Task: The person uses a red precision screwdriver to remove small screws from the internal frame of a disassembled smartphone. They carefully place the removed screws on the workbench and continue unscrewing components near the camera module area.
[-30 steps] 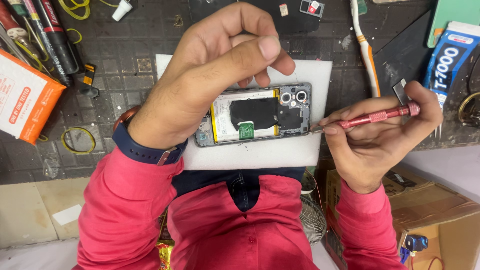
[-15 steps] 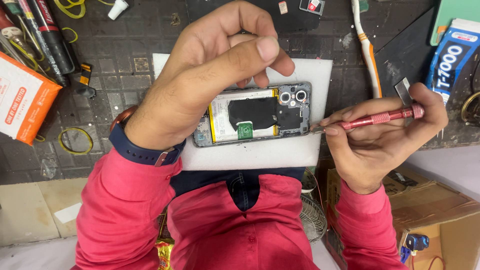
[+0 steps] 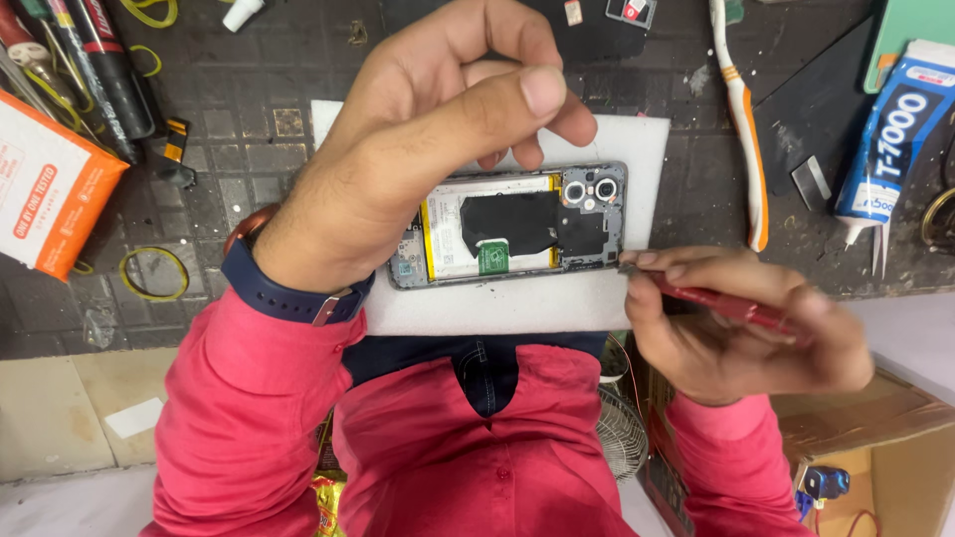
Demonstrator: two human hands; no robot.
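— Orange box (image 3: 45,189) at the far left of the counter (image 3: 249,149), markers (image 3: 95,60) above it, a yellow rubber band (image 3: 154,273) just below. None of that is touched. What about the left hand?

— Left hand (image 3: 408,169) arches over the phone (image 3: 512,227) from the upper left, fingers curled down past its far long edge, thumb stretched out above it. Its grip is narrow and looks to pin the left part of the phone down, though the palm hides the actual contact. A dark blue watch band (image 3: 288,293) sits on that wrist.

— And the phone itself?

— Back cover off, lying flat on a white foam pad (image 3: 517,298). Its long axis runs left to right across the view, battery (image 3: 448,239) toward the left, two camera lenses (image 3: 587,189) at the right end.

— So which hand is nearer the open end?

— Right hand (image 3: 741,323). It sits just off the phone's lower right corner, grip closed around a red screwdriver (image 3: 726,306). The shaft points left and slightly up, nearly in line with the phone's long axis, its tip at the corner of the frame. Whether the tip is seated in a screw I cannot tell.

— Further right?

— A toothbrush (image 3: 741,129) lying roughly upright in the view, then a blue glue tube (image 3: 890,134), both well apart from either hand.
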